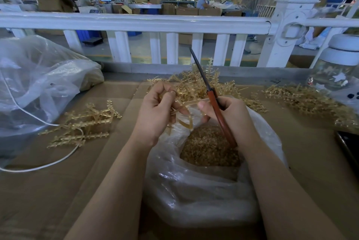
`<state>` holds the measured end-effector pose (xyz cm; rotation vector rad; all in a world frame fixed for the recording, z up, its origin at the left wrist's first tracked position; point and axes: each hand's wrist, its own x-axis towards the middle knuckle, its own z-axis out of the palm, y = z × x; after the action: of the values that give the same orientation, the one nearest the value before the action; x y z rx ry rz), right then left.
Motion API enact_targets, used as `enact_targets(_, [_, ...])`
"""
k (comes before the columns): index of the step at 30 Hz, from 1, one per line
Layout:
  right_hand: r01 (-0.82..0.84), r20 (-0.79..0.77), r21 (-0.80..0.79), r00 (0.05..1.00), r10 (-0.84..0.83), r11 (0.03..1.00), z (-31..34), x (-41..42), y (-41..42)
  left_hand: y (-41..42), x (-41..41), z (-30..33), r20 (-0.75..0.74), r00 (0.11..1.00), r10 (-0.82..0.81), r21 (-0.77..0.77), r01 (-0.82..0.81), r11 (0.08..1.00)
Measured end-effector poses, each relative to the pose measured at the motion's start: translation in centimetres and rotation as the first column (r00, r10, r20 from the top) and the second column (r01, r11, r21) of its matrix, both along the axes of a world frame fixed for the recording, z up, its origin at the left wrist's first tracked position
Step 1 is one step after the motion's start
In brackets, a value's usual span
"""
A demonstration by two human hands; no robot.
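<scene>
ok so left hand (155, 111) pinches amber sprue strip (189, 102), centre frame, above bag (194, 201). right hand (227, 115) grips scissors (212, 97), blades aimed at upper centre, away from strip. We reckon blades must tip down-left; strip lies just left of right thumb.

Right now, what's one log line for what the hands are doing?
left hand: holds amber plastic strip | right hand: grips scissors, tip pointing away | below: open bag of small amber pieces
</scene>
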<state>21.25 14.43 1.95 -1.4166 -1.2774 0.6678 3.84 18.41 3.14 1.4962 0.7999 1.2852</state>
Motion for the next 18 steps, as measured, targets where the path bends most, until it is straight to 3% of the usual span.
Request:
enact_targets(5, [-0.039, -0.113, -0.042, 0.993, 0.034, 0.998, 0.22, 0.01, -0.04, 0.03, -0.01, 0.04, 0.034, 0.998, -0.045, -0.015, 0.045, 0.999])
enact_targets(14, [-0.098, -0.246, -0.009, 0.965, 0.093, 0.995, 0.72, 0.26, -0.58, 0.57, -0.49, 0.27, 0.19, 0.965, -0.179, -0.323, 0.234, 0.917])
enact_targets(18, [-0.075, -0.274, -0.018, 0.96, 0.067, 0.997, 0.87, 0.06, -0.65, 0.49, -0.58, 0.14, 0.144, 0.947, -0.286, -0.354, 0.32, 0.879])
